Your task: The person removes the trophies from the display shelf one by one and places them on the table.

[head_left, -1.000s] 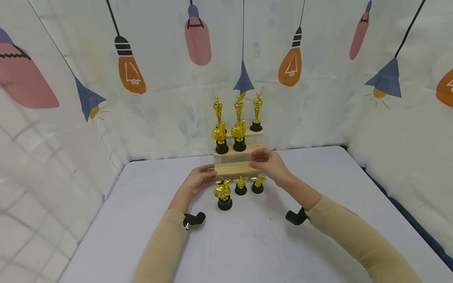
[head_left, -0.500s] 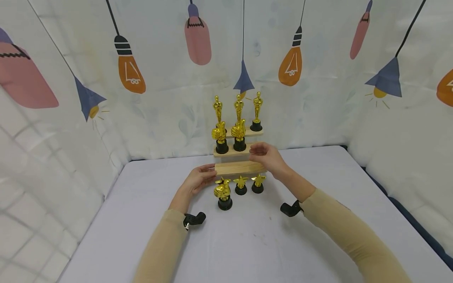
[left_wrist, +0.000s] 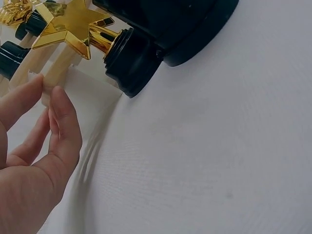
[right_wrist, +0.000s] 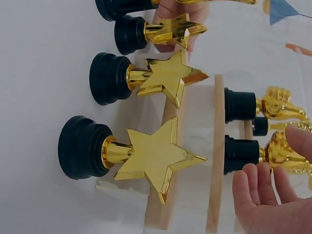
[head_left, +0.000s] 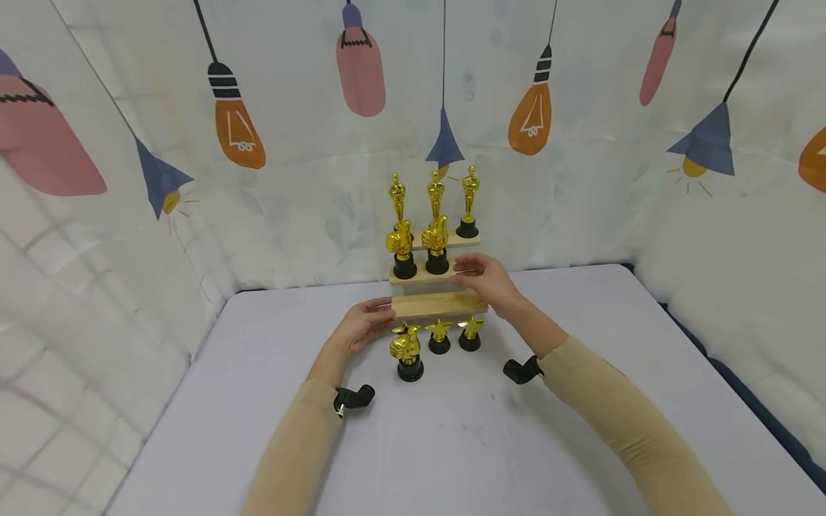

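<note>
My left hand (head_left: 361, 326) pinches the left end of the lowest wooden shelf board (head_left: 432, 306); the left wrist view shows thumb and fingertips on the board's end (left_wrist: 56, 73). By the right end of the middle shelf (head_left: 419, 277) is my right hand (head_left: 487, 283), its fingers loosely bent and holding nothing. Its fingertips (right_wrist: 251, 170) are close to a gold thumbs-up trophy (head_left: 436, 247) on that shelf; whether they touch is unclear. A second thumbs-up trophy (head_left: 403, 251) stands to its left. In front of the lowest board are star trophies (head_left: 439, 337) and another thumbs-up trophy (head_left: 408, 355).
Three gold figure trophies (head_left: 470, 204) stand on the top shelf (head_left: 461, 241), against the patterned curtain (head_left: 290, 208). A white cloth covers the table (head_left: 452, 444). Each wrist bears a black camera (head_left: 521, 370).
My right hand has moved away from the lowest board, back and slightly left toward the middle shelf's thumbs-up trophy. My left hand stays on the board's end.
</note>
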`<state>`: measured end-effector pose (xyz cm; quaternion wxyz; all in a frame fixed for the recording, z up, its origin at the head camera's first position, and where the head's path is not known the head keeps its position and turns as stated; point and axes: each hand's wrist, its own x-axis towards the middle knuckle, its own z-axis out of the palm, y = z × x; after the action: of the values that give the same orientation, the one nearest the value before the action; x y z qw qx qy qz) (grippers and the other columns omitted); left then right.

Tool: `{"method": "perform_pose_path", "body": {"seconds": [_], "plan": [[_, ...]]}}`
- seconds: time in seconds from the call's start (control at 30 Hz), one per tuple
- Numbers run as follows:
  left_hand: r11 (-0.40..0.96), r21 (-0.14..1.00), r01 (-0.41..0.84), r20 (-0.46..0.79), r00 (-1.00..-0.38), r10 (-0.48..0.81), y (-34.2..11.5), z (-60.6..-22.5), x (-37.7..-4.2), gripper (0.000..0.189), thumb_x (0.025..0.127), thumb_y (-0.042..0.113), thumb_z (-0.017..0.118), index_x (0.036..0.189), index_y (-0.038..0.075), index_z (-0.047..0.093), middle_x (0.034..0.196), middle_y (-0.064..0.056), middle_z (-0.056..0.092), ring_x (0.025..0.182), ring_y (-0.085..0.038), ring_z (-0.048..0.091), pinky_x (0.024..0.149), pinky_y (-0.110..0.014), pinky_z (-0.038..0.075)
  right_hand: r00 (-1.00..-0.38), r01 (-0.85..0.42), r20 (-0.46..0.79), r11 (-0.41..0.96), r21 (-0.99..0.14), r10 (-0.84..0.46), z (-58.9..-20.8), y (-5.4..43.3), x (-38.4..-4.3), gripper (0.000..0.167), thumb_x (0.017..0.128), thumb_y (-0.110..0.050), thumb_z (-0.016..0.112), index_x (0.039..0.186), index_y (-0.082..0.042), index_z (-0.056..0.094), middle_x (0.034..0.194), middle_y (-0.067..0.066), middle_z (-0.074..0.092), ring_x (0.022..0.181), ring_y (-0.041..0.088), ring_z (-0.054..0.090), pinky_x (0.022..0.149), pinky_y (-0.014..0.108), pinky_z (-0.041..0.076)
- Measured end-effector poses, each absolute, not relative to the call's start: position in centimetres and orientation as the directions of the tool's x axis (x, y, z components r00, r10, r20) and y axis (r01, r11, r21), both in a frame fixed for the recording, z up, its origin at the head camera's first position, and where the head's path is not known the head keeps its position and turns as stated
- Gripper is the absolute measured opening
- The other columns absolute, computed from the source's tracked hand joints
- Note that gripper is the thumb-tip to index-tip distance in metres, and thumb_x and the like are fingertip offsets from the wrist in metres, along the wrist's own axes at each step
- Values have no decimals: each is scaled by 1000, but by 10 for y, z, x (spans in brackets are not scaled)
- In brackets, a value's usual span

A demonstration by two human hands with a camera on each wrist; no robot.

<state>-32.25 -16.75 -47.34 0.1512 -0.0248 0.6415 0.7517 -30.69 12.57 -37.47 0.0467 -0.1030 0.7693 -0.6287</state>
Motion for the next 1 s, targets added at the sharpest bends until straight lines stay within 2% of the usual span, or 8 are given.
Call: {"method": "perform_pose_path", "body": {"seconds": [0.27,0.53,0.83,1.0], "plan": [[-120,960,-251,-225,-954,197,-168,-474,-325,53,100,-2,64,150,-4,46,135,-20,54,104,-19,66,93,-32,57,-972,-106,72,144,-984,-223,-376,123,-315,53,98,-6,71,145,6,48,140,24,53,125,34,53,108,45,45],[-130,958,-256,-227,-952,204,-168,-474,-322,53,100,-2,64,150,-4,45,138,-22,53,105,-20,66,92,-32,57,-974,-106,74,142,-984,-213,-379,119,-319,54,97,-10,73,144,3,50,140,21,54,126,33,54,109,45,45],[-130,959,-250,-223,-956,192,-169,-478,-323,53,99,-2,65,149,-5,46,134,-20,55,101,-19,65,90,-31,58,-979,-110,79,163,-980,-187,-381,114,-326,55,97,-14,74,145,-1,51,139,18,55,127,32,53,109,46,44],[-139,960,-244,-215,-957,195,-168,-478,-324,53,99,-2,65,149,-5,46,133,-20,55,99,-18,66,89,-31,58,-983,-118,93,154,-981,-160,-383,112,-331,55,96,-14,75,143,1,51,136,18,55,126,33,52,108,46,45]]}}
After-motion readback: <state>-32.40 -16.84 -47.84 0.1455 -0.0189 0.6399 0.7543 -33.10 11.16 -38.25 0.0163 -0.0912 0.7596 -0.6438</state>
